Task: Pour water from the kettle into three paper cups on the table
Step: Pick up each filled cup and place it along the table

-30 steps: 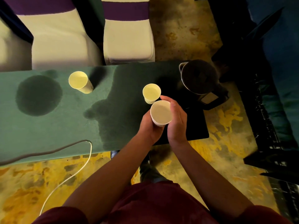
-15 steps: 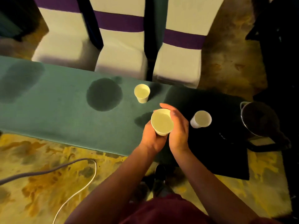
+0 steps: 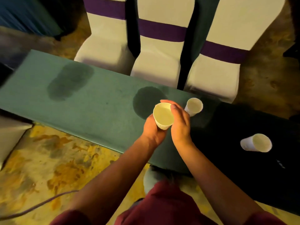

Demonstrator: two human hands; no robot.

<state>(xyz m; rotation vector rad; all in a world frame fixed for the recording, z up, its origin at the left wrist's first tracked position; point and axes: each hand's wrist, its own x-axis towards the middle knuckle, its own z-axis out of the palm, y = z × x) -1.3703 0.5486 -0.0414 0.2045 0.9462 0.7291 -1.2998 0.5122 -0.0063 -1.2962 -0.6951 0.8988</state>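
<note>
Both my hands hold one white paper cup [image 3: 163, 115] upright above the green table [image 3: 90, 108]. My left hand [image 3: 152, 130] grips it from below and the left, and my right hand [image 3: 180, 122] wraps its right side with the thumb at the rim. A second paper cup [image 3: 194, 106] stands on the table just right of my hands. A third cup [image 3: 256, 142] stands further right on a black mat [image 3: 243, 124]. The kettle is out of view.
Two dark wet patches [image 3: 69, 82] mark the green cloth, one under the held cup. Three white-covered chairs [image 3: 155, 62] with purple bands stand behind the table. A cable [image 3: 37, 207] lies on the yellow-patterned floor at lower left.
My view and hands have swung left along the table with the cup held between them. The kettle has slid out of the frame on the right.
</note>
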